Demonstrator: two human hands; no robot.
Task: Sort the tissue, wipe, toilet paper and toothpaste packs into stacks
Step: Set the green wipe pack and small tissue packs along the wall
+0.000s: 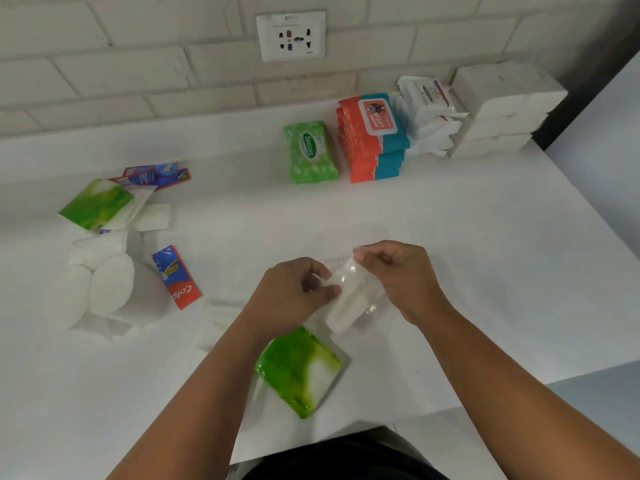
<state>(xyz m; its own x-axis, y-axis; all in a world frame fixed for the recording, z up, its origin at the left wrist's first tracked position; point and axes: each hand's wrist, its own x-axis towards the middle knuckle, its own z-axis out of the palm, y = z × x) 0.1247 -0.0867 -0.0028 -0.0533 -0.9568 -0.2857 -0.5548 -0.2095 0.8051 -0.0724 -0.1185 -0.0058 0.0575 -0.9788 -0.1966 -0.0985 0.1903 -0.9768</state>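
Note:
Both hands hold a small white tissue pack in clear wrap [349,299] above the white table [450,254]. My left hand [294,292] pinches its left side and my right hand [401,275] grips its top right end. A green-and-white tissue pack [299,370] lies under my left wrist. At the back right stand stacks: green Sanicare wipes [310,152], red-and-teal wipes [372,136], white wipe packs [427,112] and white tissue packs [502,109]. On the left lie toilet paper rolls [104,289], a red Colgate box [176,277], another green pack [97,204] and blue toothpaste boxes [152,173].
A white brick wall with a socket plate [291,35] runs behind the table. The table's right edge slants down from the white tissue stack toward the front. Small white tissue packs [213,322] lie left of my left forearm.

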